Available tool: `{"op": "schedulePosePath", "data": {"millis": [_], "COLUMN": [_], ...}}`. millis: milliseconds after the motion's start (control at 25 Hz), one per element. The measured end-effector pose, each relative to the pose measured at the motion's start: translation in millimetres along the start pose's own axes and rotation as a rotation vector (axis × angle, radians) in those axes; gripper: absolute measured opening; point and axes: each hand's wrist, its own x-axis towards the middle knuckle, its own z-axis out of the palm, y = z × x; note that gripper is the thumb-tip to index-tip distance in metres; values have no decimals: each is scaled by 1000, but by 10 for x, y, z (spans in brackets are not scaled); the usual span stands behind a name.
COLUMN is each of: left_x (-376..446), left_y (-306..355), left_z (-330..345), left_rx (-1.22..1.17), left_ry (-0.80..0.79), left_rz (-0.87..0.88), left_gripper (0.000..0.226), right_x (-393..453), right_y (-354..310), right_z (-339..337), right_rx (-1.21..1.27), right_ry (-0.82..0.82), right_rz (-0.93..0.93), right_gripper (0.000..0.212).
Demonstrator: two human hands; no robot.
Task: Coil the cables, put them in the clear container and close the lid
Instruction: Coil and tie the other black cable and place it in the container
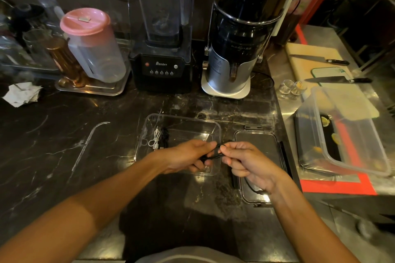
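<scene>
A clear container lies open on the dark marble counter. Inside it, at the left end, rest a coiled white cable and a coiled black cable. The container's lid lies flat to its right. My left hand and my right hand meet above the container's right edge, both pinching a black cable between them. The cable's loose end trails below my right wrist over the lid.
A blender and a juicer stand behind the container. At the back left, a pink-lidded jug sits on a tray. To the right are a large plastic tub, two knives on a cutting board, and small glasses.
</scene>
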Motion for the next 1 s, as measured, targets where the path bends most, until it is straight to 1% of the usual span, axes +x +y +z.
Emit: {"op": "schedulePosePath", "data": {"millis": [120,200,320,480,560,640,720,760,800,880,920,960,1000], "left_x": [62,91,105,106,110,103,102,97,105,98,104,106,92], "left_y": [-15,-32,-27,-6,-8,-3,-2,1,-3,-1,-14,-33,-35], "left_z": [71,90,110,165,166,162,178,190,187,171,147,128,129], "left_rx": [-16,-68,-78,-19,-6,34,91,125,163,264,344,434,513], "left_ry": [131,185,227,267,261,282,318,329,341,362,370,364,343], "left_rz": [42,70,89,144,176,192,195,197,201,227,245,257,252], "left_gripper": [31,33,35,31,31,32,36,40,42,41,40,37,33], "right_x": [16,13,16,23,16,8,8,3,-16,-89,-129,-169,-203], "right_y": [-38,-59,-64,-63,-73,-81,-57,-52,-62,-124,-180,-260,-356], "right_z": [-18,-25,-7,22,23,48,47,52,64,75,83,108,139], "right_rx": [40,45,62,123,90,7,-109,-205,-378,-914,-1134,-1260,-1311], "right_ry": [29,46,69,88,96,136,229,293,368,460,454,421,369], "right_rz": [-28,-46,-63,-66,-77,-106,-136,-150,-163,-165,-149,-150,-175], "right_gripper": [18,16,15,18,18,15,16,19,21,33,39,42,40]}}
